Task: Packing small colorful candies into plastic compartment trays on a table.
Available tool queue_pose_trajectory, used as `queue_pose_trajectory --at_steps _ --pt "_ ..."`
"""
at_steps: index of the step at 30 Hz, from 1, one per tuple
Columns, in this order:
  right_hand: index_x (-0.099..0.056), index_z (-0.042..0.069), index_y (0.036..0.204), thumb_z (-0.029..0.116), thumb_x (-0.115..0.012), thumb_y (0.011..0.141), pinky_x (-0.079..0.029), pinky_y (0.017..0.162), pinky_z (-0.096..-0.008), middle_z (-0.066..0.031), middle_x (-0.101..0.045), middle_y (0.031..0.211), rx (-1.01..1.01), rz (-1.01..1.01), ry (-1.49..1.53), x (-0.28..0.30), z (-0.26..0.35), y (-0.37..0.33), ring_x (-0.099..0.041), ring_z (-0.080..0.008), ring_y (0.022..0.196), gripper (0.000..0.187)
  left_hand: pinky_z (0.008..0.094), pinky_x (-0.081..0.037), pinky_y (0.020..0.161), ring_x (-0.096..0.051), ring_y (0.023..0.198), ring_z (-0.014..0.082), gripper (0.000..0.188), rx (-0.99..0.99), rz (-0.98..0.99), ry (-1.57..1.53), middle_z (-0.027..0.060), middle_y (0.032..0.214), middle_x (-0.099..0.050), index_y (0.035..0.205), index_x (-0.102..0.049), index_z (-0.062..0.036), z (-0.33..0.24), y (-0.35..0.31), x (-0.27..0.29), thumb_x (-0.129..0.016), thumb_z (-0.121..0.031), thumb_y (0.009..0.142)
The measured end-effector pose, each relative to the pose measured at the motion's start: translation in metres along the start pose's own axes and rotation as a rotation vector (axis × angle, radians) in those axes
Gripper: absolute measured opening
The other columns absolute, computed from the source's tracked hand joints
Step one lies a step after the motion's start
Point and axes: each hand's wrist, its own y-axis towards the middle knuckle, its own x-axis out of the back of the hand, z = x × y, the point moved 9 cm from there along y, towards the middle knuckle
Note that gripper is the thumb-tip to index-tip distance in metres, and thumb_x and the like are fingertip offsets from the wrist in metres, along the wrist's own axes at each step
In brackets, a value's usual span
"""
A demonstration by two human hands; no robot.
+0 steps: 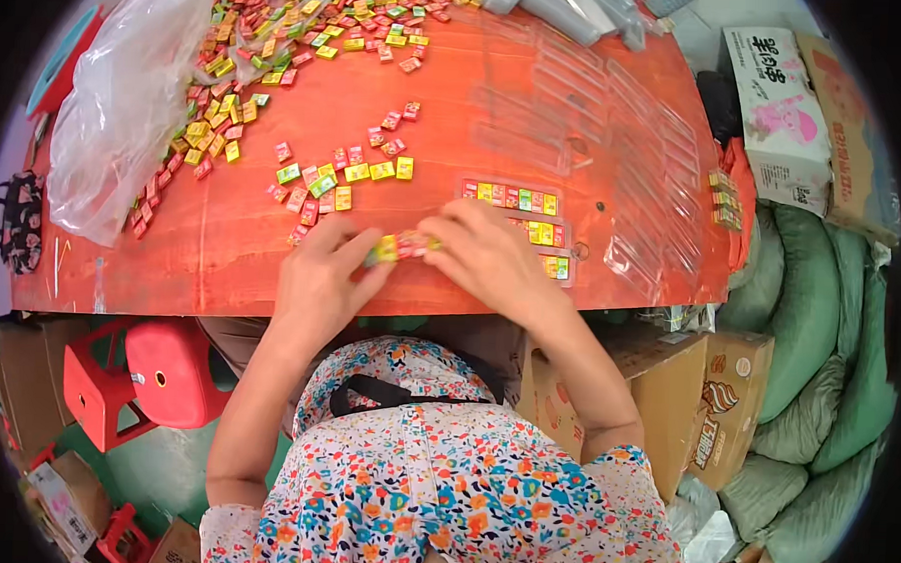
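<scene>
Between my two hands, near the table's front edge, is a short row of small coloured boxes (402, 246), slightly blurred. My left hand (322, 275) pinches its left end, and the fingers of my right hand (486, 255) close on its right end. Partly under my right hand lie several clear plastic trays (511, 185) filled with similar red, yellow and green boxes; my hand and forearm hide parts of the lower ones. Just beyond my left hand is a loose cluster of small boxes (323, 185).
A large heap of small boxes (280, 37) covers the far left of the red table (242, 274), beside a clear plastic bag (129, 121). Empty clear trays (638, 179) spread over the right side. Cartons (665, 388), green sacks (802, 304) and red stools (174, 371) surround me.
</scene>
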Motion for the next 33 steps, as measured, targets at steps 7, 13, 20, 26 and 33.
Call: queue_pose_trajectory --at_steps 7,13,20,26,33 --pt "-0.067 0.009 0.109 0.019 -0.071 0.086 -0.053 0.078 -0.0418 -0.0088 -0.059 0.101 -0.199 -0.05 -0.109 0.061 -0.085 -0.01 -0.062 -0.0303 0.097 0.026 0.041 -0.054 0.066 -0.065 0.078 0.0288 0.028 -0.211 0.011 -0.042 0.0103 0.09 -0.059 0.103 -0.072 -0.0076 -0.033 0.097 -0.064 -0.078 -0.021 0.079" --pt "-0.067 0.01 0.112 0.022 -0.072 0.087 -0.052 0.082 -0.0426 -0.009 -0.06 0.101 -0.292 -0.084 -0.13 0.068 -0.148 -0.006 -0.062 -0.0305 0.099 0.028 0.0418 -0.054 0.073 -0.065 0.088 0.03 0.028 -0.318 0.068 0.004 0.0103 0.095 -0.061 0.105 -0.072 -0.0066 -0.032 0.155 -0.104 -0.076 -0.022 0.082" --pt "-0.067 0.009 0.116 0.021 -0.072 0.086 -0.052 0.085 -0.0409 -0.0104 -0.062 0.108 -0.288 -0.135 -0.084 0.066 -0.171 -0.02 -0.062 -0.0312 0.104 0.033 0.0418 -0.053 0.084 -0.065 0.097 0.0323 0.034 -0.352 0.089 -0.028 0.0118 0.111 -0.065 0.112 -0.069 -0.0057 -0.019 0.151 -0.116 -0.075 -0.022 0.083" --pt "-0.062 0.005 0.127 0.029 -0.069 0.09 -0.046 0.102 -0.044 -0.0139 -0.058 0.134 -0.285 -0.14 -0.276 0.066 -0.159 -0.031 -0.056 -0.0326 0.122 0.045 0.045 -0.039 0.112 -0.05 0.132 0.0352 0.065 -0.501 0.03 0.174 0.017 0.142 -0.053 0.133 -0.056 -0.0008 -0.034 0.132 -0.114 -0.068 -0.045 0.088" --pt "-0.033 0.001 0.151 0.05 -0.045 0.101 -0.018 0.122 -0.0486 -0.0181 -0.028 0.16 -0.225 0.189 -0.254 0.022 -0.153 -0.035 -0.025 -0.0321 0.149 0.072 0.0456 -0.022 0.122 -0.03 0.147 0.034 0.097 -0.483 0.286 0.269 0.0243 0.155 -0.034 0.145 -0.038 0.0079 -0.035 0.122 -0.144 -0.048 -0.07 0.089"
